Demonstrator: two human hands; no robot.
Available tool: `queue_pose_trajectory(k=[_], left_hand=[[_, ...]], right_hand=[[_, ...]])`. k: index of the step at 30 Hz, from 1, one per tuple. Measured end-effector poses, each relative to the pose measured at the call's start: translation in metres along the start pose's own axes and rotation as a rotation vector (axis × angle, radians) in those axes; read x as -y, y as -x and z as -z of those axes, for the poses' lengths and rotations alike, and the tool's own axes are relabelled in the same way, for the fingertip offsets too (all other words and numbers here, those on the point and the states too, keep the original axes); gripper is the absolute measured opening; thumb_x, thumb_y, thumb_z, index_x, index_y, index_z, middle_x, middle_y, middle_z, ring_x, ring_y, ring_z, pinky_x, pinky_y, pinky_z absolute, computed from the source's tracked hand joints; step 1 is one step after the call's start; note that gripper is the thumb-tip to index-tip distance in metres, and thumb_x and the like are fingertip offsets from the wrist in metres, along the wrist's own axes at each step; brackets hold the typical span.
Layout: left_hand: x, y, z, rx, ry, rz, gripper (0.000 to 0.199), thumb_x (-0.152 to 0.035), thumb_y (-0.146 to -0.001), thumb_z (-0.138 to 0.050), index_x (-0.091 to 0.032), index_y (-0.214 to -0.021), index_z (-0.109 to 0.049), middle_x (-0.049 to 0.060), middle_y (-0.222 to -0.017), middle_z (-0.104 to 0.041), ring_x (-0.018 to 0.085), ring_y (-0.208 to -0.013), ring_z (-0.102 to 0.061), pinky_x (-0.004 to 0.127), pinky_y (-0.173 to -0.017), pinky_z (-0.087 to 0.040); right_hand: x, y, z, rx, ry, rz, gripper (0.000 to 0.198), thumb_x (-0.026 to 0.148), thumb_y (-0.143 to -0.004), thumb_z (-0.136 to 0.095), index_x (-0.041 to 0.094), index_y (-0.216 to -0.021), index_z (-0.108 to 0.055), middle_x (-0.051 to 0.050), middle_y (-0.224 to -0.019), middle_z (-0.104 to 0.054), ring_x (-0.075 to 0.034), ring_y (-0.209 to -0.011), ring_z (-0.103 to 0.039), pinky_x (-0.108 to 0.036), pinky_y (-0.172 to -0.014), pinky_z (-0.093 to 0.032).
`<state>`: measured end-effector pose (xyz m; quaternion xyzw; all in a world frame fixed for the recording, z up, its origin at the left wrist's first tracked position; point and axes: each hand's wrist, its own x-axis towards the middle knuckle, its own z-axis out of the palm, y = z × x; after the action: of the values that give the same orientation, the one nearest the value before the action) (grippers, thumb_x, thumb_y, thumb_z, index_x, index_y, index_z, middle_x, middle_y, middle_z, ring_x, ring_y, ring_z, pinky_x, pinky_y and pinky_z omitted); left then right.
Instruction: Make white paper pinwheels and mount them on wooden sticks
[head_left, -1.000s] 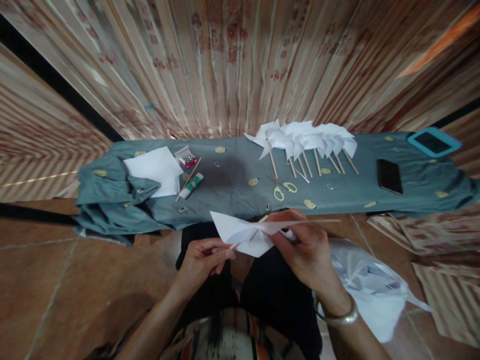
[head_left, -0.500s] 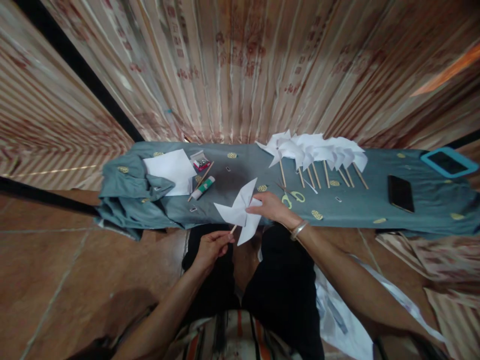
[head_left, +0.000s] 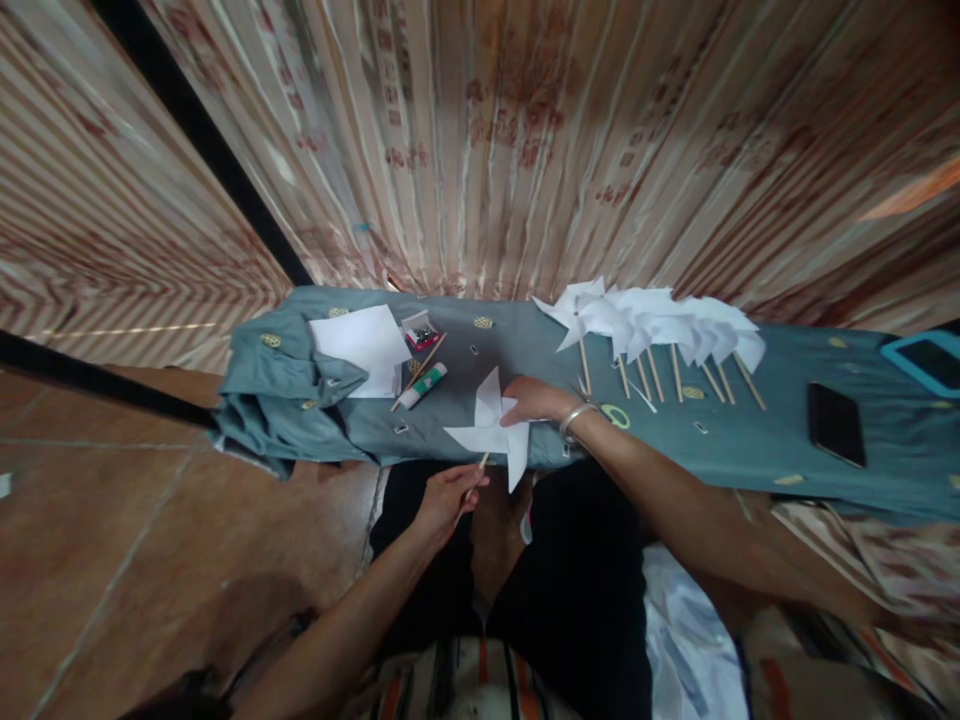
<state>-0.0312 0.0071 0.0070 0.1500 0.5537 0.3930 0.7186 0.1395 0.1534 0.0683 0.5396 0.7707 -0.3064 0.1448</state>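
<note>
A white paper pinwheel [head_left: 489,438] is held above the cloth's near edge, between both hands. My left hand [head_left: 450,497] is closed around its thin wooden stick [head_left: 484,461], just below the blades. From the right, my right hand [head_left: 534,400] grips the paper near the middle, its fingers covering part of the blades and the centre. To the right of that wrist, scissors [head_left: 616,416] with yellow-green handles lie on the cloth, partly hidden by the arm. Behind them several finished pinwheels [head_left: 652,318] overlap in a row, sticks pointing towards me.
A grey-green cloth [head_left: 517,335] covers the narrow table. White paper sheets [head_left: 360,340], a small red box of pins [head_left: 422,332], a loose stick [head_left: 428,358] and a green-and-white glue stick [head_left: 424,386] lie left. A black phone [head_left: 835,424] and a blue-framed tablet [head_left: 930,362] lie right.
The pinwheel has turned, so its blades point differently. My right hand has shifted its hold around the blades, its wrist now over part of the scissors. The view has swung slightly left.
</note>
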Motion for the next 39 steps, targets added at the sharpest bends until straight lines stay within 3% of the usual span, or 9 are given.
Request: queue_pose_trajectory(k=[7,13,15,17,19,22,24,29,39], left_hand=[[-0.011,0.005,0.0,0.021,-0.03,0.103,0.007,-0.012,-0.073,-0.076,-0.01,-0.079,-0.072,0.006,-0.073,-0.074,0.007,-0.046,-0.06,0.017,-0.045,-0.048],[-0.005,-0.002,0.015,0.079,-0.17,0.035,0.017,-0.027,-0.076,-0.074,-0.011,-0.082,-0.071,0.005,-0.074,-0.072,0.009,-0.052,-0.061,0.02,-0.051,-0.05],[-0.004,-0.004,0.026,0.06,-0.332,-0.097,0.02,-0.032,-0.078,-0.071,-0.012,-0.079,-0.07,0.003,-0.07,-0.069,0.011,-0.053,-0.06,0.024,-0.055,-0.052],[-0.008,-0.004,0.036,0.012,-0.549,-0.373,0.02,-0.033,-0.082,-0.065,-0.015,-0.086,-0.071,0.003,-0.072,-0.068,0.015,-0.064,-0.062,0.028,-0.064,-0.053],[-0.017,-0.005,0.039,0.016,-0.776,-0.703,0.021,-0.031,-0.087,-0.058,-0.018,-0.095,-0.072,0.006,-0.089,-0.069,0.019,-0.084,-0.064,0.034,-0.08,-0.053],[-0.035,-0.01,0.03,0.095,-1.064,-1.032,0.028,-0.024,-0.092,-0.049,-0.02,-0.11,-0.071,0.01,-0.109,-0.064,0.022,-0.101,-0.059,0.04,-0.091,-0.048],[-0.043,-0.017,0.019,0.143,-1.228,-1.123,0.03,-0.019,-0.092,-0.049,-0.022,-0.115,-0.069,0.011,-0.116,-0.061,0.023,-0.103,-0.055,0.042,-0.091,-0.046],[-0.048,-0.033,-0.004,0.23,-1.447,-1.124,0.029,-0.02,-0.093,-0.051,-0.022,-0.116,-0.069,0.011,-0.12,-0.06,0.027,-0.109,-0.05,0.044,-0.088,-0.042],[-0.051,-0.037,-0.011,0.269,-1.5,-1.114,0.03,-0.026,-0.097,-0.047,-0.021,-0.118,-0.068,0.01,-0.123,-0.063,0.028,-0.113,-0.047,0.045,-0.089,-0.037]], right_hand=[[0.005,-0.001,0.007,0.043,0.089,-0.012,0.035,0.036,-0.07,-0.078,0.016,-0.1,-0.076,-0.011,-0.103,-0.075,-0.027,-0.094,-0.069,-0.026,-0.072,-0.047],[0.002,0.0,0.007,0.048,0.081,-0.01,0.035,0.036,-0.073,-0.077,0.015,-0.101,-0.076,-0.01,-0.1,-0.076,-0.024,-0.09,-0.069,-0.024,-0.068,-0.046],[0.0,-0.002,0.006,0.048,0.073,-0.006,0.035,0.036,-0.072,-0.077,0.015,-0.1,-0.076,-0.009,-0.099,-0.076,-0.023,-0.087,-0.069,-0.023,-0.067,-0.045],[-0.002,-0.003,0.005,0.047,0.06,-0.002,0.034,0.037,-0.071,-0.078,0.016,-0.098,-0.076,-0.009,-0.097,-0.076,-0.022,-0.085,-0.069,-0.023,-0.065,-0.044],[-0.004,-0.005,0.004,0.044,0.047,0.005,0.033,0.037,-0.071,-0.078,0.015,-0.096,-0.076,-0.008,-0.094,-0.076,-0.021,-0.083,-0.068,-0.023,-0.063,-0.043],[-0.006,-0.006,0.003,0.038,0.028,0.017,0.03,0.038,-0.07,-0.078,0.015,-0.091,-0.077,-0.006,-0.087,-0.075,-0.019,-0.077,-0.067,-0.023,-0.062,-0.042],[-0.007,-0.005,0.002,0.035,0.016,0.024,0.031,0.04,-0.07,-0.077,0.015,-0.089,-0.077,-0.005,-0.084,-0.075,-0.018,-0.075,-0.066,-0.023,-0.06,-0.041],[-0.007,-0.004,0.004,0.028,-0.002,0.027,0.033,0.041,-0.07,-0.077,0.014,-0.089,-0.076,-0.004,-0.082,-0.073,-0.018,-0.074,-0.064,-0.022,-0.057,-0.037],[-0.009,-0.005,0.003,0.037,-0.036,0.018,0.036,0.045,-0.069,-0.076,0.014,-0.087,-0.075,-0.003,-0.081,-0.073,-0.016,-0.074,-0.063,-0.021,-0.055,-0.037]])
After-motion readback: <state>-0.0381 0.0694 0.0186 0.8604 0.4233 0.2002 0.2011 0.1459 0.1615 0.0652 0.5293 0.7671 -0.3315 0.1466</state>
